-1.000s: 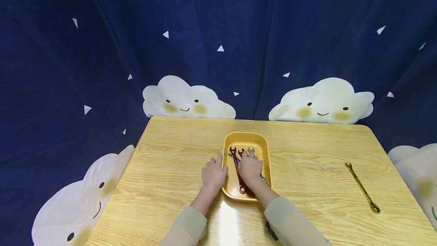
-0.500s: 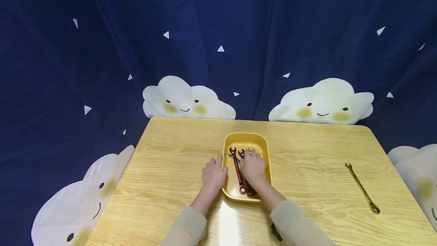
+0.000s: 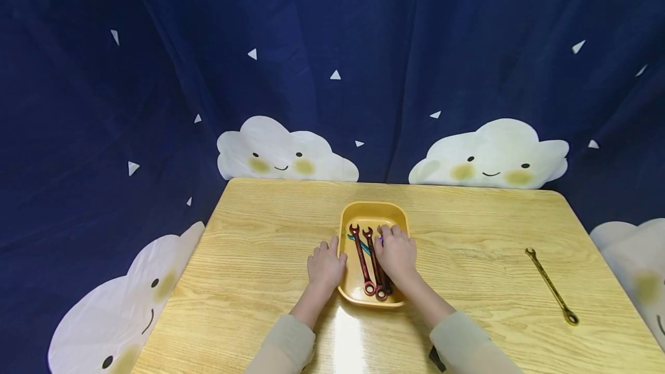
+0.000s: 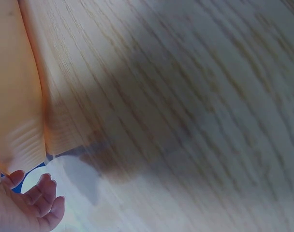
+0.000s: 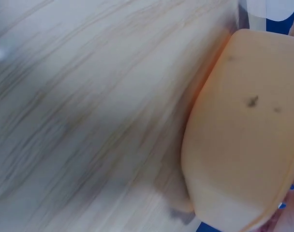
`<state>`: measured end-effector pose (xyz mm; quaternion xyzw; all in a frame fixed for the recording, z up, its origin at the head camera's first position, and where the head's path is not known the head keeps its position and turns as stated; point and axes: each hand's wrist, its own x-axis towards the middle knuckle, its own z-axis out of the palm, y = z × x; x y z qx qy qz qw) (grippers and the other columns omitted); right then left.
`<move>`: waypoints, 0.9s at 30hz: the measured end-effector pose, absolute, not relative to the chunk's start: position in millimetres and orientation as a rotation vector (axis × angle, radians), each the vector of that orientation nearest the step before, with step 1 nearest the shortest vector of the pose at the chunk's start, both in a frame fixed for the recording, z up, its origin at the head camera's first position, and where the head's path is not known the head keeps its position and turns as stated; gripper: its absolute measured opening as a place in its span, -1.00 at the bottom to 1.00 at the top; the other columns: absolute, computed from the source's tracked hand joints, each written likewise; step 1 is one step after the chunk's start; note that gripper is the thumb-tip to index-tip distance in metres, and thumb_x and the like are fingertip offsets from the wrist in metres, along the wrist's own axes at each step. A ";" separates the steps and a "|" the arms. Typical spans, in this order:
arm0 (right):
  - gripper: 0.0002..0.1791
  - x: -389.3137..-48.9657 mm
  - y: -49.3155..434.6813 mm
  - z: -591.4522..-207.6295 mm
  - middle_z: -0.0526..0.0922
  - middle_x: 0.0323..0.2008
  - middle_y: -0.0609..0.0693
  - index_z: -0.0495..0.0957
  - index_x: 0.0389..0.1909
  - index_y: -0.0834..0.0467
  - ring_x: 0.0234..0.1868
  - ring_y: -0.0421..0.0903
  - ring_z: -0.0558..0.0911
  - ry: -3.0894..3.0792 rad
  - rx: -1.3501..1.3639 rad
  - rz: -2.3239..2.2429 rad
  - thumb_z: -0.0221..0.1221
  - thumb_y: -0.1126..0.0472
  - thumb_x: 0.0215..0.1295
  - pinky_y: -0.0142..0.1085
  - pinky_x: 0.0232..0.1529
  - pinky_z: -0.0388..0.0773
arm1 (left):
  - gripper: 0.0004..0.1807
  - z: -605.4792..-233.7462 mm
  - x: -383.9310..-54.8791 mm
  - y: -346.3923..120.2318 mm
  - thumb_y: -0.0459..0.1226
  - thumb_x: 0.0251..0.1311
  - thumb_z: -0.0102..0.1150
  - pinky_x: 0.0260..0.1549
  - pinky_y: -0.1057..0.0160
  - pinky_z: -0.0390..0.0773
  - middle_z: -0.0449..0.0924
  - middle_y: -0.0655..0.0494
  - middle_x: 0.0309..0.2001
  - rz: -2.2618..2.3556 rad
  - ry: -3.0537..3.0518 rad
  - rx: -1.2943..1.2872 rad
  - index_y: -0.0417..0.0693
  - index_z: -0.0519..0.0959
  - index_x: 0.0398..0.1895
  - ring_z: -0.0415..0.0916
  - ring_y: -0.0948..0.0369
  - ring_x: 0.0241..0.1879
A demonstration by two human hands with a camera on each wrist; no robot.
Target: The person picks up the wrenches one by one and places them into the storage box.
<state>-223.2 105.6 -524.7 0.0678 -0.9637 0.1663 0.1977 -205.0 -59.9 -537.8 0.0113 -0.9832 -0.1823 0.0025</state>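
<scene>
A yellow tray [image 3: 375, 208] on the table holds several wrenches. Toward its left side lies a red wrench [image 3: 361, 258]; a dark red wrench [image 3: 372, 247] is beside it, and a teal wrench [image 3: 366, 247] passes beneath them. My left hand [image 3: 325, 264] rests at the tray's left rim, thumb over the edge and fingers loosely bent; the left wrist view shows these fingers [image 4: 44, 195] holding nothing. Inside the right half of the tray, my right hand [image 3: 396, 255] curls its fingers over a purple wrench [image 3: 381, 240], mostly hidden under them.
A gold wrench [image 3: 550, 284] lies by itself on the right part of the wooden table [image 3: 270, 218]. Behind the table hangs a dark blue curtain [image 3: 306, 45] printed with clouds and triangles. The tray's outer wall [image 5: 243, 130] fills much of the right wrist view.
My right hand has shifted right within the tray, uncovering the dark red wrench and more of the teal one. A bit of purple now shows by its fingers. The left hand stays put.
</scene>
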 end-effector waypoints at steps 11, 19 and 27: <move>-0.82 -223.8 135.7 -521.4 0.58 -0.40 0.16 0.58 -0.30 0.19 -0.40 0.14 0.53 -2.531 0.263 0.584 0.20 0.19 0.09 -0.05 -0.43 0.41 | -0.59 -537.9 -205.3 -59.2 -0.07 0.23 -0.10 -0.30 0.03 0.39 0.44 -0.09 -0.18 -0.574 -3.081 0.035 0.02 0.31 0.12 0.41 0.01 -0.25; -0.81 -224.8 160.4 -524.3 0.58 -0.43 0.14 0.59 -0.31 0.21 -0.41 0.11 0.53 -2.435 0.255 0.629 0.21 0.20 0.06 -0.08 -0.45 0.39 | -0.55 -537.2 -204.7 -59.8 -0.07 0.24 -0.10 -0.27 0.02 0.39 0.44 -0.10 -0.14 -0.580 -3.089 0.037 0.03 0.29 0.18 0.41 0.00 -0.21; -0.82 -224.6 188.2 -526.9 0.58 -0.43 0.16 0.58 -0.33 0.24 -0.40 0.09 0.54 -2.377 0.246 0.698 0.21 0.23 0.05 -0.06 -0.42 0.37 | -0.55 -537.4 -204.5 -59.6 -0.07 0.24 -0.10 -0.28 0.03 0.39 0.45 -0.10 -0.13 -0.571 -3.084 0.033 0.03 0.29 0.18 0.41 0.01 -0.22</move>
